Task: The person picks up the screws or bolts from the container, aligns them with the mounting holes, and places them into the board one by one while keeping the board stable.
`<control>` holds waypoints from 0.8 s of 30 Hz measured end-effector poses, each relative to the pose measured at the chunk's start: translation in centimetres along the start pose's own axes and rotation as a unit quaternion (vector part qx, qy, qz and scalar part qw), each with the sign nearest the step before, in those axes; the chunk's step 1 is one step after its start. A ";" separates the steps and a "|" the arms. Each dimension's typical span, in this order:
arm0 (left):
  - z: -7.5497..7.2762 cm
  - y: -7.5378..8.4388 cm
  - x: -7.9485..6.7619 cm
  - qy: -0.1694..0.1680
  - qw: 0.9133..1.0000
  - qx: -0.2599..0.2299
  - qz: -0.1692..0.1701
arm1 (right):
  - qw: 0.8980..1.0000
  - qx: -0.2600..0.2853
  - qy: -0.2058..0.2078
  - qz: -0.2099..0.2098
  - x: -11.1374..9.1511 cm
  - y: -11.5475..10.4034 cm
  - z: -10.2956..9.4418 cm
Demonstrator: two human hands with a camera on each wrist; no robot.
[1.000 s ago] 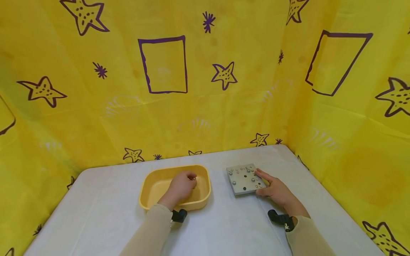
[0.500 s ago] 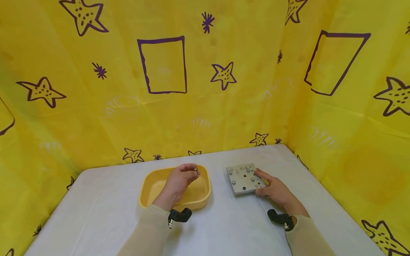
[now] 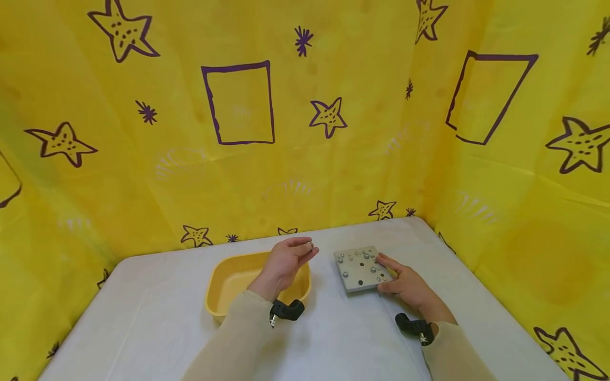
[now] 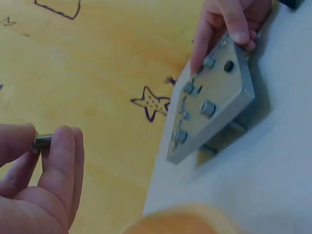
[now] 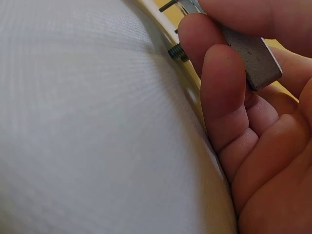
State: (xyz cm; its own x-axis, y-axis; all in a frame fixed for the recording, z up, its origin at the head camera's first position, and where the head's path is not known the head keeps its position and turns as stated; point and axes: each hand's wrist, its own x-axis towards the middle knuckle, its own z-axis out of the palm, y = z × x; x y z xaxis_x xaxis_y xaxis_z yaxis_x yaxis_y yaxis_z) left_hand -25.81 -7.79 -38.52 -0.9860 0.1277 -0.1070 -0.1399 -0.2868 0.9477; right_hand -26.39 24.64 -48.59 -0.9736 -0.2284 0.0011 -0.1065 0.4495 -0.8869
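My left hand point(image 3: 285, 263) is raised over the right side of a yellow plastic tub. Between its thumb and fingertips it pinches a small threaded screw point(image 4: 44, 141), clearest in the left wrist view. To the right, my right hand point(image 3: 411, 288) grips the right edge of a square grey metal plate point(image 3: 353, 271), thumb at the near side. Several screw heads and dark holes dot the plate's top. In the right wrist view, curled fingers lie at the plate's edge point(image 5: 261, 63), and a threaded screw end point(image 5: 177, 52) sticks out beneath it.
The yellow tub point(image 3: 212, 286) stands left of the plate; my left hand and forearm hide part of its inside. A white cloth point(image 3: 329, 338) covers the table. Yellow sheets with drawn stars point(image 3: 329, 117) hang behind and at both sides.
My left hand has lifted out of the tub and moved right toward the plate, carrying the screw. My right hand stays on the plate. The head view has shifted slightly.
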 end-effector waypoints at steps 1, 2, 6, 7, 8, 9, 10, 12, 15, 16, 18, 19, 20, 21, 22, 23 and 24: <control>0.5 0.0 0.2 -0.007 1.000 0.004 -0.001 | 1.000 -0.003 0.000 0.003 0.1 0.0 0.0; 0.9 0.0 0.3 -0.013 1.000 0.012 -0.001 | 1.000 -0.005 0.000 0.004 0.1 0.1 0.0; 2.6 -0.4 0.9 -0.038 0.998 0.050 0.001 | 1.000 -0.007 0.002 0.005 0.3 0.0 -0.1; 2.9 -0.5 1.1 -0.041 0.998 0.057 -0.001 | 1.000 -0.007 0.003 0.005 0.3 0.0 -0.1; 3.3 -0.7 1.2 -0.045 0.997 0.068 0.001 | 1.000 -0.008 0.003 0.003 0.3 0.1 -0.1; 3.6 -0.9 1.4 -0.048 0.996 0.071 0.000 | 1.000 -0.010 0.004 0.002 0.3 0.1 -0.1; 3.9 -1.1 1.7 -0.051 0.996 0.075 0.001 | 1.000 -0.013 0.005 0.002 0.3 0.1 -0.1; 4.6 -1.7 2.2 -0.055 0.995 0.085 -0.002 | 1.000 -0.016 0.005 0.003 0.2 0.1 -0.1; 5.6 -2.7 3.0 -0.050 0.992 0.117 -0.007 | 1.000 -0.014 0.007 0.009 0.2 0.1 0.0; 6.0 -3.0 3.2 -0.047 0.990 0.135 -0.005 | 1.000 -0.013 0.006 0.009 0.1 0.0 0.0; 6.6 -3.7 3.8 -0.041 0.983 0.176 0.001 | 1.000 -0.011 0.009 0.010 0.1 0.0 0.0; 6.9 -3.9 4.0 -0.036 0.980 0.197 0.002 | 1.000 -0.009 0.010 0.009 0.1 0.0 0.1; 7.2 -4.1 4.1 -0.034 0.974 0.222 0.005 | 1.000 -0.009 0.010 0.010 0.0 0.0 0.1; 7.4 -4.2 4.2 -0.032 0.969 0.247 0.004 | 1.000 -0.010 0.010 0.009 0.0 0.0 0.1; 7.6 -4.3 4.3 -0.030 0.962 0.271 0.003 | 1.000 -0.012 0.010 0.009 0.0 0.0 0.1; 7.8 -4.5 4.4 -0.030 0.956 0.291 0.002 | 1.000 -0.012 0.011 0.010 0.0 0.0 0.1; 7.9 -4.7 4.5 -0.031 0.950 0.311 0.000 | 1.000 -0.014 0.011 0.012 0.0 -0.1 0.1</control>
State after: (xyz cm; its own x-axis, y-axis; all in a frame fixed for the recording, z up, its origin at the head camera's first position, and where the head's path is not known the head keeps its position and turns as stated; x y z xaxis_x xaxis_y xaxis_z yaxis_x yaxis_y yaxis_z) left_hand -28.87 1.63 -41.03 -0.9759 0.1897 -0.1075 -0.0404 0.3272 0.9441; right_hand -26.38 24.48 -48.60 -0.9799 -0.1993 -0.0098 -0.0885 0.4779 -0.8740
